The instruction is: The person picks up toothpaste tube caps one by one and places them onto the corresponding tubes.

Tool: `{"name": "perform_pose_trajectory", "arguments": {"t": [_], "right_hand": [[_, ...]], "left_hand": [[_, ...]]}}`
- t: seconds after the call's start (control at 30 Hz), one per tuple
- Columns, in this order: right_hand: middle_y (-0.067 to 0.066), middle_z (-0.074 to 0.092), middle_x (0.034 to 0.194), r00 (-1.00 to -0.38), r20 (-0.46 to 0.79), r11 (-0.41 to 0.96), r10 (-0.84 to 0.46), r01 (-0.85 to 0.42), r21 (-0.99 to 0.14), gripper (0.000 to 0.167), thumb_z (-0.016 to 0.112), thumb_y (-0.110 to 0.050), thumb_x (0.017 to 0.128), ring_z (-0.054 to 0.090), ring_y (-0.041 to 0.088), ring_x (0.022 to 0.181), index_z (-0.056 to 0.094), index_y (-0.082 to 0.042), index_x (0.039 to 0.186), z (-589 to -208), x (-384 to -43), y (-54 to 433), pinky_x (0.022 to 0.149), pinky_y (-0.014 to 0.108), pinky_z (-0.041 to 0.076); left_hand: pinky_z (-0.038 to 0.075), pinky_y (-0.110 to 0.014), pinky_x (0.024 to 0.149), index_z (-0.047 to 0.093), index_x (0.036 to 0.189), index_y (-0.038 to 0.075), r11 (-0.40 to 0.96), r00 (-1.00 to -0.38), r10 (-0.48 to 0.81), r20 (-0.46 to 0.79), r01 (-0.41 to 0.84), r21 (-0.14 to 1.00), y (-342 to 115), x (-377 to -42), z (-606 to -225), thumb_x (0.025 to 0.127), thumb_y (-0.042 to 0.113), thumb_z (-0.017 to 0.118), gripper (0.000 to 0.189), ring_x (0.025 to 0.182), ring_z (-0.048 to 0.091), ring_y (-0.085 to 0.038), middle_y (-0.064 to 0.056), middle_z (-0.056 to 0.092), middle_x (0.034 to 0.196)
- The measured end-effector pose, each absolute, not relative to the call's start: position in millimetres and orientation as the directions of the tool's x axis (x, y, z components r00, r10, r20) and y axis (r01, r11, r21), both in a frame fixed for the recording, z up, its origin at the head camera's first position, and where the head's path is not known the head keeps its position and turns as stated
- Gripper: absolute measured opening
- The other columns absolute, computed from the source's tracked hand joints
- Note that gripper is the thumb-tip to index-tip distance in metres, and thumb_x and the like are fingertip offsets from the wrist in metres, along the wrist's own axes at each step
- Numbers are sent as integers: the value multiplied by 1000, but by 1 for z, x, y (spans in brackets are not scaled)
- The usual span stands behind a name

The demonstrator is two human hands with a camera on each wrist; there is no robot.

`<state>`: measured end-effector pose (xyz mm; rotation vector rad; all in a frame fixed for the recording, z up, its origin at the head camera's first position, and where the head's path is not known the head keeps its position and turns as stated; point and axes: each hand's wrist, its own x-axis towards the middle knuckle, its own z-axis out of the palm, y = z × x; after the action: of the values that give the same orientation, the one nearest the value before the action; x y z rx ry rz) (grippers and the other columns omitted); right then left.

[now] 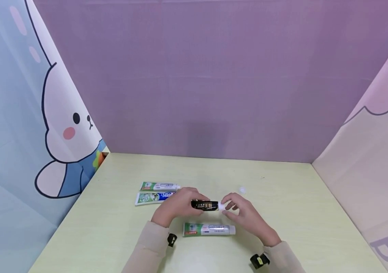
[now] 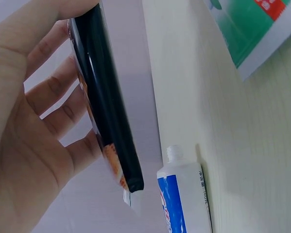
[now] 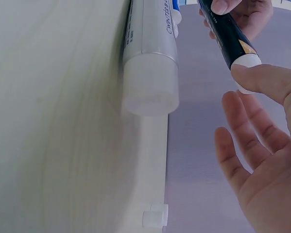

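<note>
My left hand point(image 1: 181, 203) holds a black toothpaste tube point(image 1: 204, 205) by its sides, thumb on one side and fingers on the other. The tube lies level above the table, its white cap point(image 1: 220, 206) pointing right. At that cap, my right hand point(image 1: 245, 214) pinches with thumb and index finger; its other fingers stand away, as the right wrist view shows. Nearer to me, a green-and-white toothpaste tube point(image 1: 211, 229) lies on the table with its cap point(image 3: 150, 85) on. The far end of the black tube is hidden behind my left hand in the head view.
Left of my hands lie a smaller green-and-white tube point(image 1: 157, 186) and a blue-and-green tube point(image 1: 151, 198), whose bare threaded nozzle point(image 2: 174, 153) shows in the left wrist view. Small white caps point(image 3: 155, 216) lie towards the back right. A purple cloth point(image 1: 207, 94) stands behind the table.
</note>
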<state>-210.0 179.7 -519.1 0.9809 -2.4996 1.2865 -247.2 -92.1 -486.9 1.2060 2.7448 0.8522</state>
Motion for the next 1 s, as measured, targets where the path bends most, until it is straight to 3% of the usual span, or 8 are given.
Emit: {"name": "perform_pose_trajectory", "arguments": {"t": [0.6, 0.73, 0.87, 1.0], "right_hand": [[-5, 69, 96, -817, 343, 446, -464, -550, -706, 23, 70, -16, 96, 64, 11, 80, 62, -12, 117, -511, -205, 180, 72, 31, 55], [0, 70, 94, -825, 324, 452, -463, -534, -714, 22, 65, -21, 99, 64, 11, 81, 63, -9, 118, -512, -205, 180, 73, 30, 55], [8, 70, 93, -849, 268, 455, -456, -481, -750, 23, 60, -26, 103, 65, 20, 78, 64, -9, 117, -511, -203, 180, 69, 28, 54], [8, 70, 92, -865, 242, 461, -439, -447, -767, 20, 54, -29, 105, 67, 28, 81, 65, -13, 110, -510, -202, 179, 68, 28, 54]], "left_hand": [[50, -20, 79, 77, 115, 24, 525, -684, 699, 207, 688, 500, -92, -244, -483, 80, 14, 81, 37, 83, 59, 0, 15, 69, 99], [50, -20, 79, 77, 115, 24, 521, -681, 701, 211, 692, 500, -92, -245, -483, 80, 14, 81, 36, 83, 58, 0, 16, 69, 99], [50, -20, 79, 77, 115, 24, 517, -678, 704, 213, 694, 501, -92, -245, -483, 81, 14, 80, 36, 83, 58, 0, 16, 69, 99], [49, -20, 79, 77, 115, 24, 516, -675, 706, 213, 697, 498, -91, -245, -484, 81, 14, 80, 36, 83, 58, 0, 17, 69, 99]]}}
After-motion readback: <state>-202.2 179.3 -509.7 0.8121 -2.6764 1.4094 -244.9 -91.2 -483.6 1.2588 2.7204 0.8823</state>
